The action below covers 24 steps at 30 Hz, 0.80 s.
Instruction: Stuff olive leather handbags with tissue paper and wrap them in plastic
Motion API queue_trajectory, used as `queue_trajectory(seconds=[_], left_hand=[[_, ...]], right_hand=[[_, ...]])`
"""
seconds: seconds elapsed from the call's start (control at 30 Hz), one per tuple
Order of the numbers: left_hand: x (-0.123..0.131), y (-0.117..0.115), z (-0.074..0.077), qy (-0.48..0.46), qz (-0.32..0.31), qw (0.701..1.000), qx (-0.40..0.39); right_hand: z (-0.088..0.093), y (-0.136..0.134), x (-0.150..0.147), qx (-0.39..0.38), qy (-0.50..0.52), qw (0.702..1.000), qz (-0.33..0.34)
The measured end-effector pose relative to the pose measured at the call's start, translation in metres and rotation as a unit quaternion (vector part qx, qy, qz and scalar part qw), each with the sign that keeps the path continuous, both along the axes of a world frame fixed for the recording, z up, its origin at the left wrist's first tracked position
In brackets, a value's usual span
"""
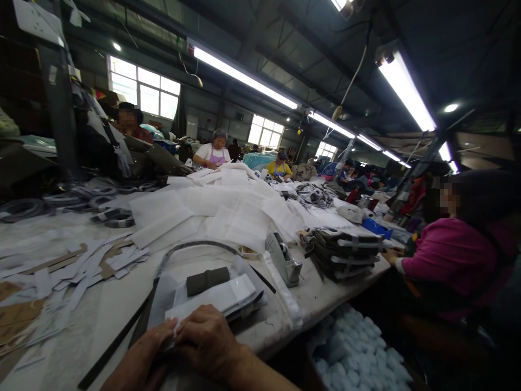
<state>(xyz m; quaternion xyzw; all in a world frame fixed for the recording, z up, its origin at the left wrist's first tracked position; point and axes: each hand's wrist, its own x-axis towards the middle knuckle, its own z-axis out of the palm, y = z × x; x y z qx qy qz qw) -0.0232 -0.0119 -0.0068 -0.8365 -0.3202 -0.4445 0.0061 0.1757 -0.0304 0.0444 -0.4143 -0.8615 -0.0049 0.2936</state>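
Note:
Both my hands lie close together at the near edge of the worktable (pixel 325 293). My left hand (pixel 140 361) and my right hand (pixel 207 342) have their fingers curled and pressed onto the near edge of a clear plastic bag with white padding (pixel 220 298). A small dark olive folded piece (pixel 208 280) lies on that bag just beyond my fingers. A long dark strap (pixel 195 247) loops around the bag and runs back toward my left hand.
A tape dispenser (pixel 285 258) stands right of the bag, then a stack of dark olive pieces (pixel 345 252). White foam sheets (pixel 232 209) pile up mid-table, paper scraps (pixel 73 266) at left. A person in pink (pixel 456 255) sits at right; other people work farther back.

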Motion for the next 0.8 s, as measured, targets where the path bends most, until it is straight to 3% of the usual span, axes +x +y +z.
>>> queue_trajectory(seconds=[0.1,0.17,0.4,0.5,0.63,0.7,0.8], left_hand=[[-0.009,-0.003,0.014,0.038,-0.036,0.998,-0.02],[-0.009,-0.003,0.02,0.035,-0.022,0.999,-0.003],[-0.004,0.005,0.009,0.056,-0.02,0.986,0.157],[-0.001,-0.009,0.021,0.061,-0.01,0.989,0.133],[0.008,-0.033,0.047,0.07,-0.003,0.99,0.119],[0.013,-0.036,0.052,0.079,0.017,0.994,0.075],[0.015,-0.037,0.049,0.078,0.029,0.996,0.03]], right_hand=[[-0.004,0.0,0.0,0.047,0.001,0.999,0.014],[-0.006,-0.001,-0.002,0.077,-0.004,0.997,0.01],[-0.019,0.003,-0.009,0.149,-0.02,0.987,-0.061],[-0.01,-0.002,-0.012,0.148,0.018,0.987,-0.055],[0.018,-0.027,-0.004,0.07,0.078,0.994,0.018],[0.025,-0.042,0.009,0.048,0.116,0.991,0.046],[0.018,-0.067,0.026,0.029,0.1,0.991,0.079]])
